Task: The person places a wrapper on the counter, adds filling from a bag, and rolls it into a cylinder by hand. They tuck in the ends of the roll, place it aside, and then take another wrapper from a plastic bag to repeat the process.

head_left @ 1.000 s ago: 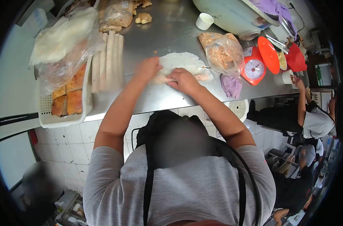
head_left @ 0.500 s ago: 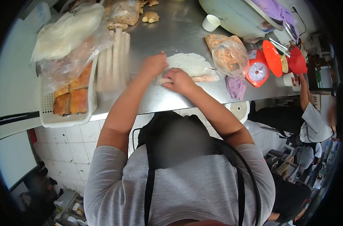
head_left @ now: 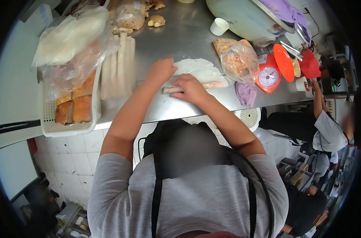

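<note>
A thin white wrapper sheet (head_left: 198,67) lies on the steel table, its near edge folded around a pinkish filling (head_left: 215,84). My right hand (head_left: 191,89) rests over this rolled edge, thumb and fingers around it, and the roll's left end pokes out past the fingertips. Just left of the sheet's far-left edge is my left hand (head_left: 163,70), its fingers curled together; what they hold, if anything, is hidden. Several finished-looking long white rolls (head_left: 119,67) lie side by side to the left.
At left a white basket (head_left: 95,113) holds browned slabs under bagged wrappers (head_left: 75,35). To the right are a bag of orange filling (head_left: 238,59), a purple cloth (head_left: 246,93), a red scale (head_left: 268,75) and a white cup (head_left: 219,26). A co-worker (head_left: 329,133) stands at far right.
My right hand's fingers have spread somewhat over the roll, showing more of its left end. My left hand stays near the sheet's left edge. The view has shifted slightly.
</note>
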Demonstrator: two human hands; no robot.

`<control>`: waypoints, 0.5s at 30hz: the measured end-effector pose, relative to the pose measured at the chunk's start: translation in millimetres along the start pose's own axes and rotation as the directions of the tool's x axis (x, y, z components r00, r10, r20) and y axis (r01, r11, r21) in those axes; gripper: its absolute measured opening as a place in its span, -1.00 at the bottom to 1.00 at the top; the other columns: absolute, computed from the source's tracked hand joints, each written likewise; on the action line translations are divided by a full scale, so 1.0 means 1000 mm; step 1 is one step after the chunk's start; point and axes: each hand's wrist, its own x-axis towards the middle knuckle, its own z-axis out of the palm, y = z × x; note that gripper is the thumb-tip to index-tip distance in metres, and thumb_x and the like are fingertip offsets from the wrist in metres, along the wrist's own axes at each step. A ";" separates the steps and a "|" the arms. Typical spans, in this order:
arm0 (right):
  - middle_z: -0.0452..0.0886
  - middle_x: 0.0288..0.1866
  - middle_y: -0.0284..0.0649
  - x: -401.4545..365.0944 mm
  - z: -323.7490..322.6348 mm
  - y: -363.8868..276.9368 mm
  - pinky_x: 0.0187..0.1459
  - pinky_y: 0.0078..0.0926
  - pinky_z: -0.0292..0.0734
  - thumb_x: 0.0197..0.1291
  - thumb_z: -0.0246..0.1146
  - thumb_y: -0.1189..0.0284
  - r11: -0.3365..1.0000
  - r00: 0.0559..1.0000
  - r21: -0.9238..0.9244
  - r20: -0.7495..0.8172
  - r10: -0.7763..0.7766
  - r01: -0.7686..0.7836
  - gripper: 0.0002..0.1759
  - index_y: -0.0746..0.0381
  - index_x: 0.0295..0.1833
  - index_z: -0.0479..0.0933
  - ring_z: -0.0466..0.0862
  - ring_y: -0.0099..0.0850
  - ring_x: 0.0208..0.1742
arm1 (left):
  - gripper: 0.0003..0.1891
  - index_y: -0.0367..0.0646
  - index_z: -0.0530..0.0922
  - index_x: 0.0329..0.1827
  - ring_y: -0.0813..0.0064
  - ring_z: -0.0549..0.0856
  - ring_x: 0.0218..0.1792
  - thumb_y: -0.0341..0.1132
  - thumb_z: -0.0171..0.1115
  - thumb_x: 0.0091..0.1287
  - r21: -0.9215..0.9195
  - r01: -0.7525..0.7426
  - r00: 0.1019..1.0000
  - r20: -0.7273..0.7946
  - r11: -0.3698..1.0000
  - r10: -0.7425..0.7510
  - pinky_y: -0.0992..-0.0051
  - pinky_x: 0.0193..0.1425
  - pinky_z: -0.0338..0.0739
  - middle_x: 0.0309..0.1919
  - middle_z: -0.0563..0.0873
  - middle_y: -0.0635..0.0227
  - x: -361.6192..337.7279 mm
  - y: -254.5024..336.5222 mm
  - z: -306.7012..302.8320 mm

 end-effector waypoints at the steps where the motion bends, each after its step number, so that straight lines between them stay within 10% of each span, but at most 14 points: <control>1: 0.54 -0.31 -0.19 -0.002 -0.004 0.001 -0.14 -0.29 0.44 -0.23 0.38 0.36 1.000 1.000 -0.018 -0.030 0.007 -0.008 -0.75 0.20 -0.37 0.55 0.53 -0.18 -0.20 | -0.70 -0.11 0.53 -0.27 0.16 0.61 -0.23 -0.11 0.27 0.05 -0.017 -0.016 0.996 -0.084 1.000 0.015 0.25 -0.17 0.49 -0.31 0.63 0.21 -0.005 0.009 -0.002; 5: 0.54 -0.32 -0.19 -0.005 0.004 0.007 -0.15 -0.29 0.45 -0.26 0.39 0.37 0.998 0.998 -0.010 0.014 0.057 -0.056 -0.73 0.20 -0.37 0.56 0.53 -0.20 -0.20 | -0.59 -0.04 0.52 -0.20 0.21 0.54 -0.16 0.02 0.31 -0.01 0.068 -0.253 0.916 -0.303 0.965 0.261 0.26 -0.14 0.43 -0.24 0.56 0.31 0.008 0.010 0.026; 15: 0.54 -0.35 -0.21 -0.006 0.014 0.004 -0.15 -0.29 0.45 -0.26 0.40 0.34 0.997 0.997 0.034 -0.036 0.068 -0.067 -0.74 0.20 -0.40 0.56 0.53 -0.21 -0.21 | -0.52 0.00 0.54 -0.18 0.29 0.52 -0.13 0.09 0.34 -0.10 0.130 -0.224 0.935 -0.252 0.966 0.251 0.27 -0.08 0.40 -0.25 0.56 0.36 0.014 0.006 0.035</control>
